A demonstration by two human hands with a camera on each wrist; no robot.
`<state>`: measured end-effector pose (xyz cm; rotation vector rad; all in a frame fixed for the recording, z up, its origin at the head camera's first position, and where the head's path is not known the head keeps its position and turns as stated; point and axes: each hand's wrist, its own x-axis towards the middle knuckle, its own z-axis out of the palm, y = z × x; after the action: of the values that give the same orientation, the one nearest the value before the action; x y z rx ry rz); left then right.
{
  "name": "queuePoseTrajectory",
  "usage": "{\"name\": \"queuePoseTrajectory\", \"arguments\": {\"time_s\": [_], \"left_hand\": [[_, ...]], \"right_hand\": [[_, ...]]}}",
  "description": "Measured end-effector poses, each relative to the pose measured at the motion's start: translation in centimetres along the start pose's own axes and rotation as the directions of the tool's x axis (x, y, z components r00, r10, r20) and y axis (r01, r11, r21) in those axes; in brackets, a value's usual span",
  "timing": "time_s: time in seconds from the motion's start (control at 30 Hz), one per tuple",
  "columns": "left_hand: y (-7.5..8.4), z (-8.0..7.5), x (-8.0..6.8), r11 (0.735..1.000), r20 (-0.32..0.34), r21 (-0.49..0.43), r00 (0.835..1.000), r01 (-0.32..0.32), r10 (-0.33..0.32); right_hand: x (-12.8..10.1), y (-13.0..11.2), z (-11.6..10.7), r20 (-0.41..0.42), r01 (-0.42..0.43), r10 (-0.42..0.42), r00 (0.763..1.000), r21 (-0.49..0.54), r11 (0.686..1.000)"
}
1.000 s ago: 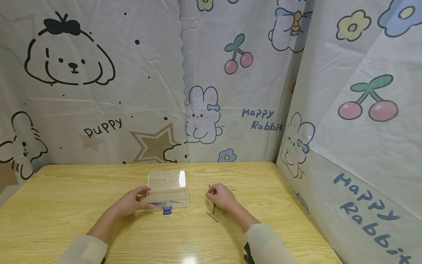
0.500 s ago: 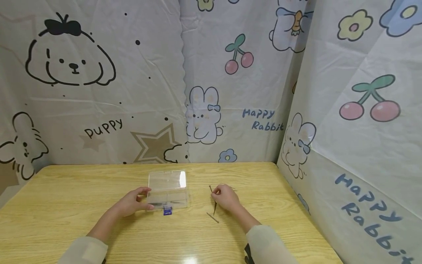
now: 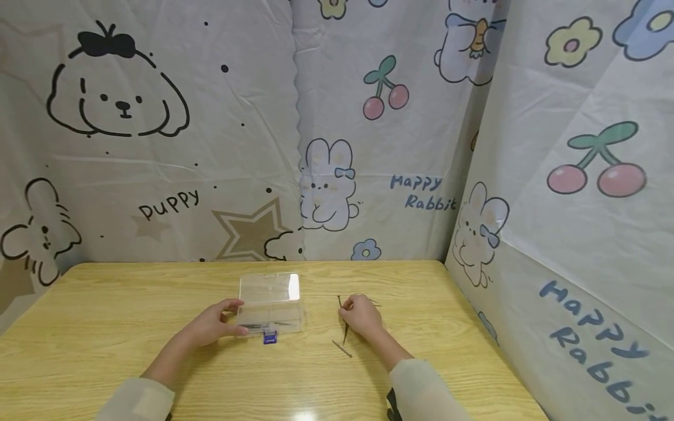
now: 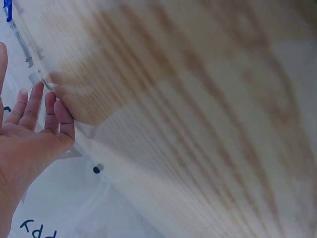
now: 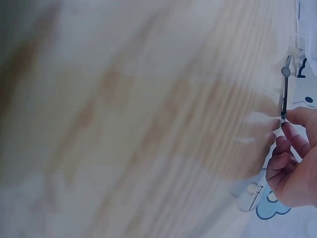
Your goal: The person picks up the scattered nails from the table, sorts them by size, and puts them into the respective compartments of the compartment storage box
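While left hand [image 3: 213, 323] rests flat-fingered against clear box [image 3: 270, 304], nail [image 5: 285, 94] pinched by right hand [image 3: 360, 316] right of box, on table [image 3: 105, 327].

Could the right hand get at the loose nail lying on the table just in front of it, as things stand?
Probably yes. The loose nail lies on bare table close beside the right hand, with nothing between them. But the fingers already pinch another nail, so the hand would likely have to release that one or gather both.

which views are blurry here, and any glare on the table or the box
Head view: sharp, with glare on the clear box lid and the table front edge. Both wrist views: wood grain smeared; left hand and right hand with its nail stay fairly clear.
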<state>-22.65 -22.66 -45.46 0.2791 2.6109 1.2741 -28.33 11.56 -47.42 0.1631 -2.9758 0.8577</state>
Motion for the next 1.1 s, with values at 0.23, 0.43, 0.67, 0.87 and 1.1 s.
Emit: {"name": "queuePoseTrajectory", "arguments": {"time_s": [0.23,0.43,0.67,0.87,1.1], "left_hand": [[0.1,0.1,-0.1,1.000,-0.010,-0.005,1.000,-0.001,0.001],[0.3,0.2,-0.2,1.000,-0.007,0.000,1.000,0.002,-0.002],[0.3,0.1,-0.1,1.000,-0.009,0.015,1.000,0.021,-0.020],[0.1,0.2,0.0,0.999,-0.017,0.018,1.000,0.027,-0.026],[0.3,0.1,0.0,1.000,-0.013,0.017,1.000,0.021,-0.021]], "right_hand": [[0.1,0.1,0.2,-0.016,-0.016,0.016,1.000,-0.037,0.999],[0.0,0.1,0.1,0.001,-0.008,0.008,1.000,-0.020,1.000],[-0.1,-0.1,-0.1,0.011,0.031,-0.031,0.999,0.020,0.999],[-0.3,-0.8,-0.2,0.026,0.066,-0.067,0.997,0.050,0.997],[-0.6,-1.7,-0.7,0.037,0.100,-0.102,0.994,0.055,0.993]]}}
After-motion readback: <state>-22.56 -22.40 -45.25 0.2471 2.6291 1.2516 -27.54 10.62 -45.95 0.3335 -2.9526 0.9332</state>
